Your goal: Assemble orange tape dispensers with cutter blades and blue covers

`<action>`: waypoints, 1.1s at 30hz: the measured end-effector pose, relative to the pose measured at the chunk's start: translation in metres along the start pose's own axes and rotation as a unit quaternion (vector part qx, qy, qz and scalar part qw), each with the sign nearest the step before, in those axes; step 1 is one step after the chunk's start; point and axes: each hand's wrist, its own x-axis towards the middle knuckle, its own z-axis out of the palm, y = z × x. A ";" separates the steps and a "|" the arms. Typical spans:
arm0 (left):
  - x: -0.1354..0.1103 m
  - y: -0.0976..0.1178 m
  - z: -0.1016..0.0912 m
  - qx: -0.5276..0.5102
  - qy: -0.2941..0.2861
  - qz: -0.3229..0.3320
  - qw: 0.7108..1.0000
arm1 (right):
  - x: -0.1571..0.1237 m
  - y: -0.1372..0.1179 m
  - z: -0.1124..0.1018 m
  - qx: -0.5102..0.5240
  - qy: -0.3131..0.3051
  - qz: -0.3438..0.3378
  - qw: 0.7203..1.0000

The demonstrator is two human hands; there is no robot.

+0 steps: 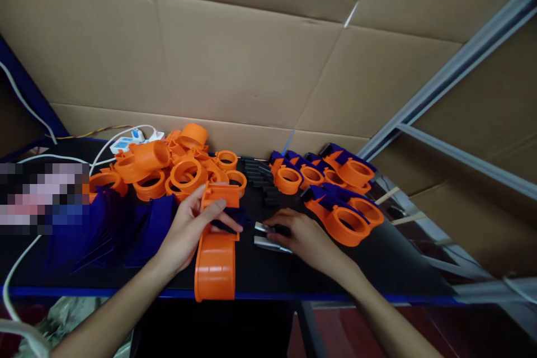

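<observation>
My left hand (188, 229) grips an orange plastic tape-dispenser body (216, 251) with a blue part fitted on it, held over the front of the black table (377, 268). My right hand (302, 235) rests palm down on the table just to the right, fingertips on small shiny metal blades (266, 240). Its fingers are curled over the blades. A stack of small black parts (260, 176) lies behind the hands.
A heap of orange rings and bodies (176, 165) sits at the back left. Blue plastic pieces (121, 226) lie at the left. Assembled orange-and-blue dispensers (335, 190) are grouped at the right. A white power strip (126, 142) with cables lies far left. Cardboard walls stand behind.
</observation>
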 end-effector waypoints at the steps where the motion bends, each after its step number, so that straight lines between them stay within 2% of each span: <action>1: 0.000 -0.001 0.000 0.005 -0.008 -0.006 1.000 | 0.000 0.000 0.001 -0.006 -0.003 -0.001 1.000; 7: 0.002 -0.008 0.000 0.034 -0.027 -0.021 0.999 | -0.001 -0.002 0.001 -0.054 0.012 -0.030 0.998; 10: 0.002 -0.010 0.002 0.056 -0.049 -0.020 0.997 | -0.001 0.000 -0.007 -0.041 0.075 -0.014 0.996; 14: -0.001 -0.014 0.007 0.069 -0.056 -0.017 0.996 | -0.002 -0.016 -0.030 0.077 0.159 -0.027 0.984; 17: -0.002 -0.016 0.008 0.081 -0.074 -0.008 0.994 | -0.002 -0.041 -0.044 0.120 0.143 -0.077 0.979; 21: 0.000 -0.018 0.007 0.109 -0.094 -0.003 0.990 | 0.004 -0.063 -0.044 0.089 0.108 -0.101 0.985; 27: 0.000 -0.018 0.007 0.118 -0.113 -0.013 0.986 | 0.009 -0.061 -0.035 0.029 0.113 -0.099 0.988; 33: -0.005 -0.026 0.013 0.073 -0.128 -0.035 0.988 | 0.012 -0.059 -0.027 0.064 0.121 -0.100 0.985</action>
